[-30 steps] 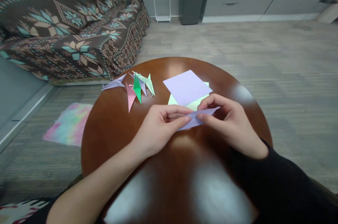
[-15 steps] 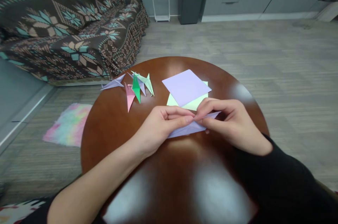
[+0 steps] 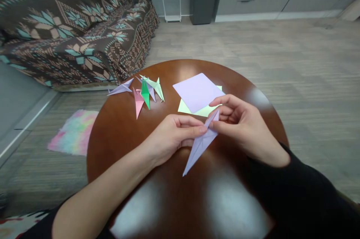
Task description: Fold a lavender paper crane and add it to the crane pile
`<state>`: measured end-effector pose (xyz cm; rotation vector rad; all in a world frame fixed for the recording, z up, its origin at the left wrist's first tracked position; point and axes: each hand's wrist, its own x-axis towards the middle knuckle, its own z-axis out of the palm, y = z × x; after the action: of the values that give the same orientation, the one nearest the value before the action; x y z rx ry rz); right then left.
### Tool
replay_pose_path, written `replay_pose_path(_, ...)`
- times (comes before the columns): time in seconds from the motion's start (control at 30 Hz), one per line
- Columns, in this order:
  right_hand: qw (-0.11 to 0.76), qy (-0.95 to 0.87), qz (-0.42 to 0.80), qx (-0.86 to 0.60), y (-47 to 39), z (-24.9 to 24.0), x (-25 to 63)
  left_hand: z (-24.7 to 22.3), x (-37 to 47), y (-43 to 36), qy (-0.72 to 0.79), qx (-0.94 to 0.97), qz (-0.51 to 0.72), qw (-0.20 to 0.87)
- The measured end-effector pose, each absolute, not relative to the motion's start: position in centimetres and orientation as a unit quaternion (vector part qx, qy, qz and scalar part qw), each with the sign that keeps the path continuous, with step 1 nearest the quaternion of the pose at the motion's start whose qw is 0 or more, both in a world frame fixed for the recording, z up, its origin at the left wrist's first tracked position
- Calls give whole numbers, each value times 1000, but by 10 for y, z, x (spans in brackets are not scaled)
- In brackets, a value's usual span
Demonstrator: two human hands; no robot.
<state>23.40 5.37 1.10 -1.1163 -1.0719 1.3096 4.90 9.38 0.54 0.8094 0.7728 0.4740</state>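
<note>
Between my hands is a folded sheet of light purple origami paper, long and pointed, its lower tip angled down to the left above the table. My left hand pinches its upper left edge between thumb and fingers. On the other side, my right hand grips the upper right edge with the thumb, its index finger lifted off the paper. Just beyond lies a square purple sheet, on top of a pale green sheet.
The round brown table carries several folded paper figures at its far left, among them a green one, a pink one and a purple one. A patterned sofa and a fluffy pastel rug are beyond.
The folded purple paper has turned from lying nearly sideways to a steep slant, its tip now toward me. My right index finger has lifted away from it.
</note>
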Motion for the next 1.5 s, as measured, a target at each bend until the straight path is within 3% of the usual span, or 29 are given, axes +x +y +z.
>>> replay_pose_path(0.3,570,-414,537,-464,54,9,226,9,51,92,359,434,270,781)
replay_pose_path(0.5,596,-290,609,-436,55,8,224,8,51,91,355,439,340,752)
replay_pose_path(0.6,563,-353,606,-438,54,5,223,5,49,91,353,468,347,732)
replay_pose_path(0.77,615,-426,474,-465,51,5,220,2,50,91,332,472,334,745)
replay_pose_path(0.87,594,-469,438,-485,49,8,220,2,52,90,321,466,331,755)
replay_pose_path(1.07,538,-499,437,-521,47,10,224,0,53,91,339,450,345,751)
replay_pose_path(1.5,540,-484,439,-530,48,8,218,3,53,88,334,488,341,731)
